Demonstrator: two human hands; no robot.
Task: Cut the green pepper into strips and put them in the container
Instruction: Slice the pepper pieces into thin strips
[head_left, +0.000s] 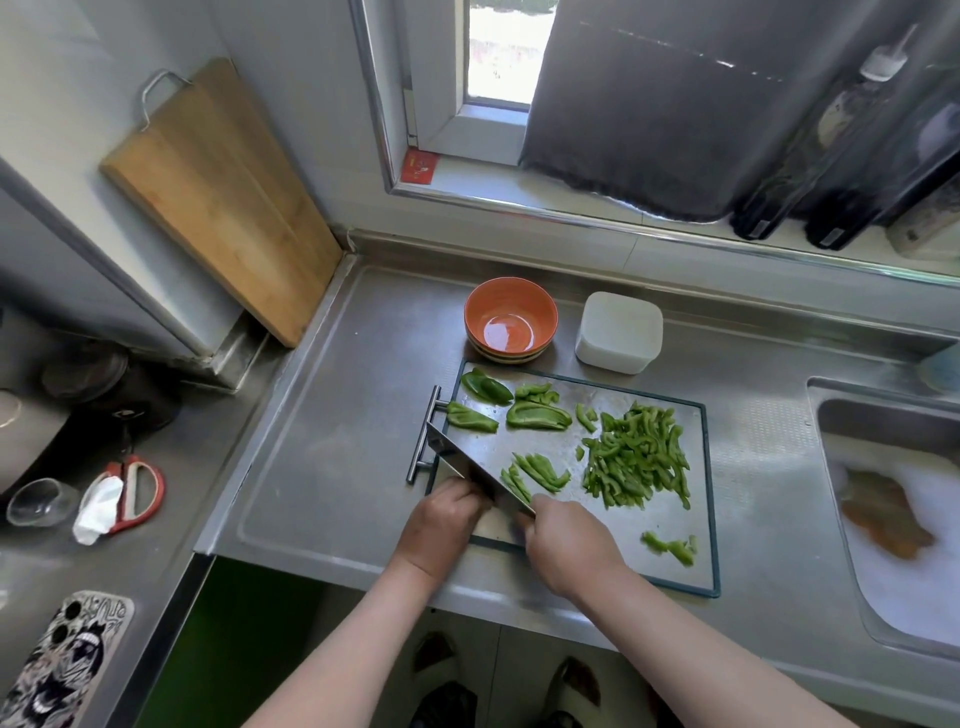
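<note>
Standing at the steel table (332, 467), I take the window side as twelve o'clock. A metal cutting board (670, 561) with a dark rim lies in front of the person, and all of the green pepper is on it. The largest heap of cut strips (639, 457) sits at about two o'clock from the board's middle. A smaller fan of fresh strips (540, 470) lies near the middle, just beside the knife (457, 457). Three uncut pepper pieces (535, 415) wait at ten to eleven o'clock, near the board's far left corner. A few short scraps (670, 545) lie apart at four o'clock.

The right hand (566, 540) is closed round the knife's handle, which it hides, at six o'clock. The blade runs from there toward ten o'clock, its tip close to the board's bar handle (423, 436). The left hand (441, 514) is at seven o'clock with knuckles bent against the blade's left face. I cannot tell whether it holds anything beneath.

Beyond the board, at twelve o'clock, stands a white container (618, 332). An orange bowl (511, 322) is just beside it to the left, touching the board's far edge. No pepper shows in the bowl, and I cannot see inside the container. A foamy sink (893, 519) lies at three o'clock. Red-handled scissors (135, 488) lie well off at nine o'clock, and a wooden board (223, 197) leans on the wall at ten.
</note>
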